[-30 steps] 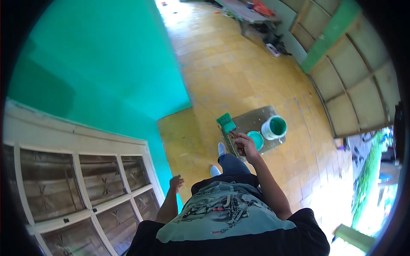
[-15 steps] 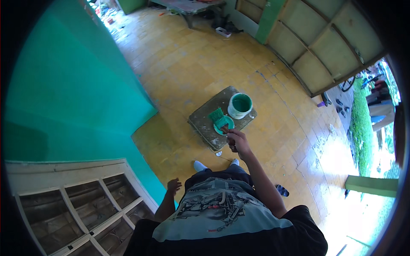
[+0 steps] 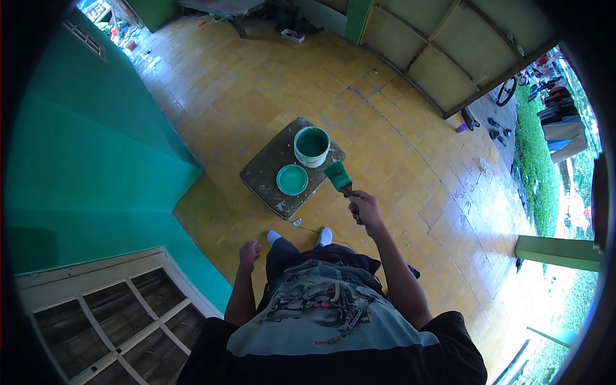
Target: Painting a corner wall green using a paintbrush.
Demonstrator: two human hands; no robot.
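In my right hand [image 3: 364,210] a paintbrush [image 3: 339,178] is held by its handle, its wide bristles coated in green paint and pointing up, just to the right of a small worn low table [image 3: 263,174]. On that table stand a white bucket [image 3: 312,156] of green paint and, nearer me, a round lid [image 3: 292,180] smeared with paint. My left hand [image 3: 249,252] hangs beside my body with its fingers apart and slightly curved, holding nothing, a little below and left of the table.
A turquoise wall [image 3: 96,154] and white paned window [image 3: 102,308] are at left. A bench [image 3: 221,6] with clutter is at the back. A framed panel [image 3: 449,58] lines the upper right. Shoes [image 3: 494,128], a bicycle [image 3: 505,93], grass [image 3: 539,179] and a green post [image 3: 552,252] are at right.
The view has shifted, so the low table now sits more to the left and higher. The brush, seen over the lid half a second ago, is now to the lid's right.
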